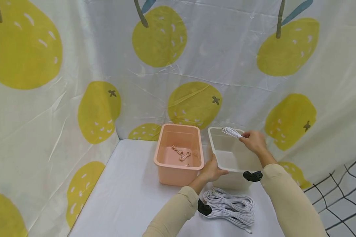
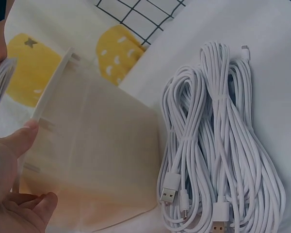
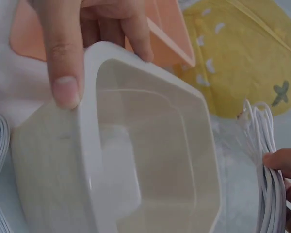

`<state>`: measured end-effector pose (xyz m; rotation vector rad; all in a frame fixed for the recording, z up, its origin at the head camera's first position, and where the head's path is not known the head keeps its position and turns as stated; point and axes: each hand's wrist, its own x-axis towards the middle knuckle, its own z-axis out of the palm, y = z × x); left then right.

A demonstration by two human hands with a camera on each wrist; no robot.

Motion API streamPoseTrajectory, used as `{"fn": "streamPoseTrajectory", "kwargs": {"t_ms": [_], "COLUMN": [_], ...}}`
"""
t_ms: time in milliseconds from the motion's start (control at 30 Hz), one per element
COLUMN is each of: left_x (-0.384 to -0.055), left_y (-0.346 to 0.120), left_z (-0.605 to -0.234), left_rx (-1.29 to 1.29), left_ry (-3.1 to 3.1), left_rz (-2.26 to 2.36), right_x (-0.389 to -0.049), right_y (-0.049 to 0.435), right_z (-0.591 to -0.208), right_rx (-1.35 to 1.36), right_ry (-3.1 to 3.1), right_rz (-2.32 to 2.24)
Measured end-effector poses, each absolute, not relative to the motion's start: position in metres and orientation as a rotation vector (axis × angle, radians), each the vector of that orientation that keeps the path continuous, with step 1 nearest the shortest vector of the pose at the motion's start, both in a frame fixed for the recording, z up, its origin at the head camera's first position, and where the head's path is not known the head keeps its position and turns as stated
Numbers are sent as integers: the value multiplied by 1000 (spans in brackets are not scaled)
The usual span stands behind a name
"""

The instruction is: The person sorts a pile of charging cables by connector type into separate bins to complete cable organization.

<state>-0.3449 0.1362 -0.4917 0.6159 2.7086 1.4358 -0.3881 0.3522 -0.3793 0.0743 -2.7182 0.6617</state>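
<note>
My left hand (image 1: 211, 170) grips the near left corner of a cream plastic bin (image 1: 232, 175), thumb on the front and fingers along the side. In the right wrist view the thumb and fingers straddle the bin's rim (image 3: 89, 145). Over the bin's far right part, my right hand (image 1: 254, 141) pinches a coiled white cable (image 1: 232, 132) by one end. The bin's floor shows bare in the right wrist view. Just in front of the bin lies a pile of bundled white USB cables (image 2: 223, 131), several plugs showing.
Left of the cream bin stands a pink bin (image 1: 163, 174) holding small pink cables (image 1: 184, 156). Behind is a hanging cloth (image 1: 231, 59) printed with yellow fruit. A black wire grid (image 1: 341, 187) rises at the right over the white table (image 1: 127, 197).
</note>
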Motion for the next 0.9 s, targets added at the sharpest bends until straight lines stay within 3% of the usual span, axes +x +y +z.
{"fn": "streamPoseTrajectory", "kwargs": {"t_ms": [233, 900], "left_x": [-345, -343], "left_y": [138, 135], "left_z": [-497, -489], "left_rx": [665, 624], "left_ry": [2711, 2704], "left_rz": [1433, 1399], "right_x": [-398, -392], "right_y": [343, 341], "right_z": [-384, -376], "right_rx": [-123, 29], "right_ry": [-2671, -2717], "right_rz": [762, 738]}}
